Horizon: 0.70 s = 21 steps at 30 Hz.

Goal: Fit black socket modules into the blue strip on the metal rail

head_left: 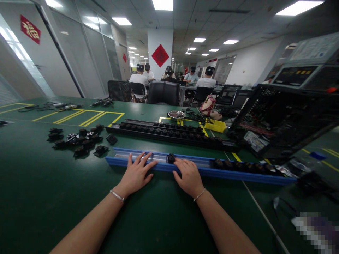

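A long blue rail point(206, 171) with a pale inner channel lies across the table in front of me. My left hand point(136, 174) rests on its left portion, fingers spread and nothing held. In the channel sits a small black part point(171, 158) with a raised round top. My right hand point(188, 175) reaches over the rail, its fingertips touching that part's right side while the thumb stays apart at the near edge. A row of similar black parts point(229, 164) fills the rail's right section.
Left of the rail lies a loose pile of black parts point(82, 141). Black rails with parts point(164, 132) lie behind it. Farther back are a metal dish point(176, 114) and a yellow tray point(215, 125). An open computer case point(280, 120) stands at right. People point(137, 78) sit beyond.
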Motion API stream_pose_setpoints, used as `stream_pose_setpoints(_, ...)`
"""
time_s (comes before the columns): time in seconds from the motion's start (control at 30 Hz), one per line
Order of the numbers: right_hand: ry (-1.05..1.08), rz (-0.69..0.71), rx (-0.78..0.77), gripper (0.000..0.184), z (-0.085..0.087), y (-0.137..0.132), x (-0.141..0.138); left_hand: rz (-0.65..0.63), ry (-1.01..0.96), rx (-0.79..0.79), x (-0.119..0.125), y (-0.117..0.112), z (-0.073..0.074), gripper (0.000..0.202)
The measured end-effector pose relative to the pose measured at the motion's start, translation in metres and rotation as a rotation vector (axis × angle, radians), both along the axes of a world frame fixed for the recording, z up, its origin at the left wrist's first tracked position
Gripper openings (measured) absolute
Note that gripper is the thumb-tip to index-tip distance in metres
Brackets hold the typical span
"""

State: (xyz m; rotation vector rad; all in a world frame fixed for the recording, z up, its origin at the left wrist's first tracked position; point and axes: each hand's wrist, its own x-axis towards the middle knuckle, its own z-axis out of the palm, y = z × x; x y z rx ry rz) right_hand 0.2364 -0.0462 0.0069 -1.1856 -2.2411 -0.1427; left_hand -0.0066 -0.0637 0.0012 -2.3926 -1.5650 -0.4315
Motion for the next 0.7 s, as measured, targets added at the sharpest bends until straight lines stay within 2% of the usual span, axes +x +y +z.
stream_pose_setpoints(0.27,0.011,0.006,-0.034,0.030,0.000,-0.001,-0.002,-0.023,-0.001,-0.002,0.004,0.000,-0.001,0.050)
stream_pose_setpoints(0.5,-0.001,0.028,-0.042,0.034,-0.001,-0.002,-0.005,-0.122,-0.017,-0.017,0.010,0.000,-0.003,0.050)
stream_pose_setpoints(0.7,-0.020,0.018,-0.062,0.035,0.000,-0.004,-0.006,-0.105,0.034,-0.010,0.018,-0.003,0.000,0.058)
